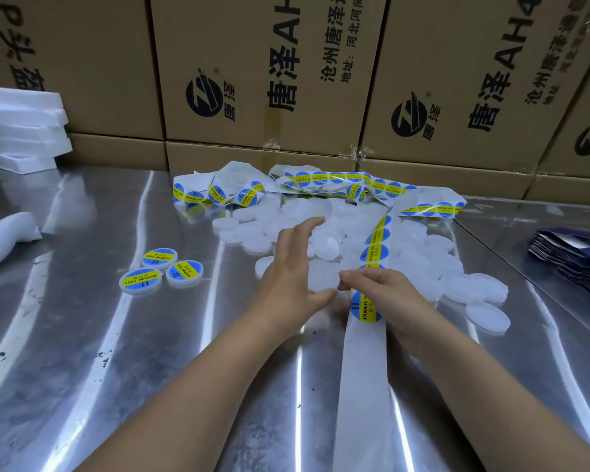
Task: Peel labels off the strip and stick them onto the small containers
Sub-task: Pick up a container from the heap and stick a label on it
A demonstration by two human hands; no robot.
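A long white label strip point(365, 369) runs from the near edge up the middle of the metal table point(133, 352), carrying round blue and yellow labels point(375, 250). My right hand point(385, 294) pinches the strip at one label. My left hand point(293, 270) hovers with fingers spread over a pile of several plain white round containers point(416, 267). Three labelled containers point(160, 272) sit grouped to the left. More coiled strip point(321, 185) lies behind the pile.
Large printed cardboard boxes point(269, 80) wall off the back. A stack of white foam pieces point(21, 131) stands at the far left, a white bag point(4, 240) below it. Dark blue flat packets point(573, 260) are stacked at the right edge.
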